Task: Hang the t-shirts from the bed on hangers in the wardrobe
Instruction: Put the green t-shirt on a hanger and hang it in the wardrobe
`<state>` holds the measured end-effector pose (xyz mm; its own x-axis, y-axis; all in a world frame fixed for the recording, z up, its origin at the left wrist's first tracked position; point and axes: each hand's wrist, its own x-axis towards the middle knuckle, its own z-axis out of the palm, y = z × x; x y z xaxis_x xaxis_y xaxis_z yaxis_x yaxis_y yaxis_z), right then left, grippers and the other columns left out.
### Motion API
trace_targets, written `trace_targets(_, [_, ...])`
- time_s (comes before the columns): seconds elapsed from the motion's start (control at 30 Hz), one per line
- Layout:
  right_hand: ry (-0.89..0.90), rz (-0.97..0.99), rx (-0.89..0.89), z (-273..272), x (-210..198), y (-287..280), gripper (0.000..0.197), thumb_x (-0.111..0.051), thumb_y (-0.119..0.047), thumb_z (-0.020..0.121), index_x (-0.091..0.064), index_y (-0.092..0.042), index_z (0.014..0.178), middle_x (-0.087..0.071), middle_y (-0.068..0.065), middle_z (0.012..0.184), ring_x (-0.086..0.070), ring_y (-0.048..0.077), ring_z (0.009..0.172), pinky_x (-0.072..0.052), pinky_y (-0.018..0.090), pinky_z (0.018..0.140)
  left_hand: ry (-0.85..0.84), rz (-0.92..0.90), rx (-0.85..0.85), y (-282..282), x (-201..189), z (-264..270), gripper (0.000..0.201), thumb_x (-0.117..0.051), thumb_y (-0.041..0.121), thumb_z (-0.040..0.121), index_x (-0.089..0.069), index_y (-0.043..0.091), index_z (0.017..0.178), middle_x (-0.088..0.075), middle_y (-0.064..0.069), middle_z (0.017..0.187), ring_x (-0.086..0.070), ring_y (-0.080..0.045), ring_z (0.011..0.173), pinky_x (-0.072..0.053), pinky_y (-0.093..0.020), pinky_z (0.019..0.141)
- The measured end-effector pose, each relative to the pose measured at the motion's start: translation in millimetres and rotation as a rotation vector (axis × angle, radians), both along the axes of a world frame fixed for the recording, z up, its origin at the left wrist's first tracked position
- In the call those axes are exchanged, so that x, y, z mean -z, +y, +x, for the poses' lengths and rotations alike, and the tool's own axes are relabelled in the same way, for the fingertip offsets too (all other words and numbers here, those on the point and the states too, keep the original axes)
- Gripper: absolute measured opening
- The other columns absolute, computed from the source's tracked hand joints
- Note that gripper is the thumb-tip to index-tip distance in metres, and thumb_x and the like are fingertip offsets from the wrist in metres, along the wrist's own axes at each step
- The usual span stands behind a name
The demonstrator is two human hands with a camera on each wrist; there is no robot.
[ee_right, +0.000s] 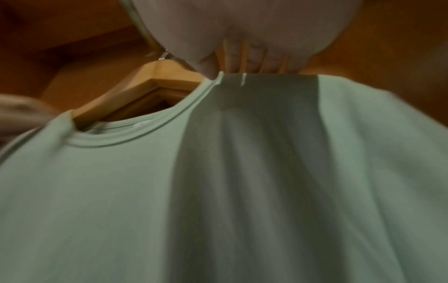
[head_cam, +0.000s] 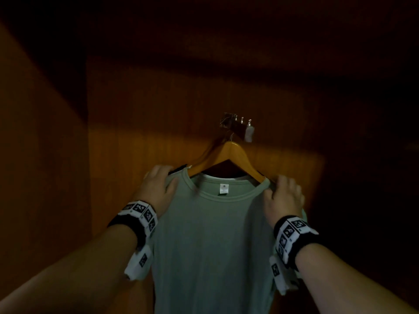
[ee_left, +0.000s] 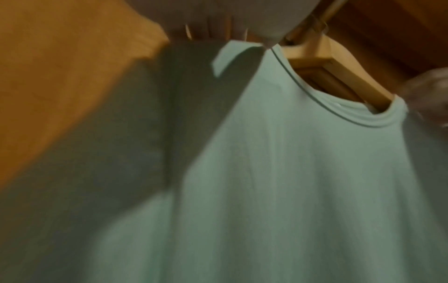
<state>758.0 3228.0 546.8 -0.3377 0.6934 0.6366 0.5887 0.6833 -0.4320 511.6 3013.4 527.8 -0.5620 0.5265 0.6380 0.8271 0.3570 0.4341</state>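
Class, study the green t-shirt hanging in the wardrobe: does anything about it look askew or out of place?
Nothing stands out. The green t-shirt sits evenly on the wooden hanger, which hangs from the metal hook rack. The left hand and right hand hold its shoulders.

No legible text or labels anywhere

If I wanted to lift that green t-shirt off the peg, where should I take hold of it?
Probably grip the wooden hanger at its bare peak, just under the hook, reaching from the front and above. That part stands clear of the collar, while the green t-shirt merely drapes over the arms. The left hand and right hand hold only cloth at the shoulders, which could slide off.
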Motion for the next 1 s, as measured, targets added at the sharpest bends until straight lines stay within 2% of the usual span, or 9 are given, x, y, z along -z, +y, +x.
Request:
trace_targets(0.07, [-0.013, -0.027, 0.008, 4.2, 2.0, -2.2, 0.036, -0.057, -0.022, 0.097, -0.052, -0.012, 0.131, -0.053, 0.013, 0.131, -0.045, 0.033, 0.123, -0.034, 0.047, 0.105, 0.027, 0.017, -0.04, -8.0, 2.3, -3.5, 0.03, -0.049, 0.037, 0.105, -0.062, 0.018, 0.125, -0.055, -0.002, 0.12, -0.05, -0.025, 0.115, -0.04, -0.034, 0.094])
trace_targets(0.23, [-0.043, -0.043, -0.046, -0.3, -0.9, -11.8, 0.033, -0.054, -0.019, 0.097, -0.055, -0.01, 0.129, -0.052, 0.015, 0.131, -0.044, 0.034, 0.123, -0.034, 0.046, 0.104, 0.06, -0.002, -0.041, -19.5, -2.4, -1.4, 0.026, -0.053, 0.033, 0.105, -0.065, 0.016, 0.121, -0.058, -0.004, 0.117, -0.05, -0.024, 0.113, -0.038, -0.033, 0.089])
trace_targets(0.43, [-0.073, -0.053, -0.038, 6.8, 0.8, -11.2, 0.042, -0.056, -0.022, 0.096, -0.052, -0.017, 0.138, -0.05, 0.011, 0.138, -0.043, 0.032, 0.127, -0.036, 0.047, 0.108, 0.056, -0.081, -0.091, -23.0, 0.5, 3.2, 0.028, -0.052, 0.035, 0.105, -0.063, 0.017, 0.124, -0.057, -0.005, 0.121, -0.051, -0.027, 0.115, -0.043, -0.039, 0.091])
trace_targets(0.6, [-0.15, -0.155, -0.084, 12.2, 1.7, -12.2, 0.058, -0.057, -0.027, 0.094, -0.04, -0.024, 0.15, -0.041, 0.009, 0.148, -0.038, 0.03, 0.134, -0.036, 0.046, 0.113, 0.043, -0.044, -0.113, -22.5, 2.1, 3.9, 0.027, -0.057, 0.028, 0.104, -0.064, 0.013, 0.126, -0.057, -0.009, 0.121, -0.049, -0.03, 0.116, -0.041, -0.04, 0.094])
trace_targets(0.73, [-0.182, -0.19, -0.065, 12.0, -3.6, -16.4, 0.065, -0.06, -0.034, 0.092, -0.036, -0.026, 0.152, -0.04, 0.008, 0.147, -0.039, 0.03, 0.134, -0.037, 0.045, 0.112, 0.025, -0.062, -0.117, -23.2, -1.3, 4.9, 0.03, -0.054, 0.029, 0.106, -0.064, 0.013, 0.129, -0.058, -0.011, 0.122, -0.049, -0.032, 0.116, -0.041, -0.041, 0.094])
trace_targets(0.83, [-0.181, -0.177, -0.044, 14.9, 0.2, -21.2, 0.068, -0.062, -0.034, 0.092, -0.035, -0.027, 0.154, -0.039, 0.008, 0.148, -0.039, 0.03, 0.134, -0.037, 0.045, 0.112, 0.002, -0.058, -0.124, -22.3, 2.2, 11.9, 0.035, -0.053, 0.029, 0.105, -0.061, 0.013, 0.135, -0.057, -0.011, 0.126, -0.049, -0.032, 0.119, -0.043, -0.044, 0.097])
trace_targets(0.93, [-0.196, -0.186, -0.041, 18.3, -0.7, -26.3, 0.068, -0.061, -0.035, 0.094, -0.034, -0.028, 0.155, -0.036, 0.007, 0.152, -0.037, 0.03, 0.137, -0.036, 0.044, 0.113, -0.004, -0.07, -0.119, -22.3, 6.0, 17.1, 0.043, -0.052, 0.036, 0.105, -0.056, 0.013, 0.141, -0.056, -0.011, 0.131, -0.049, -0.031, 0.121, -0.044, -0.044, 0.099])
trace_targets(1.0, [-0.243, -0.213, -0.043, 21.6, -6.1, -27.3, 0.067, -0.059, -0.037, 0.095, -0.032, -0.03, 0.156, -0.035, 0.007, 0.155, -0.036, 0.031, 0.14, -0.036, 0.044, 0.115, 0.006, -0.114, -0.108, -23.7, 4.6, 18.4, 0.051, -0.046, 0.045, 0.105, -0.052, 0.015, 0.147, -0.054, -0.009, 0.137, -0.048, -0.03, 0.125, -0.042, -0.045, 0.105])
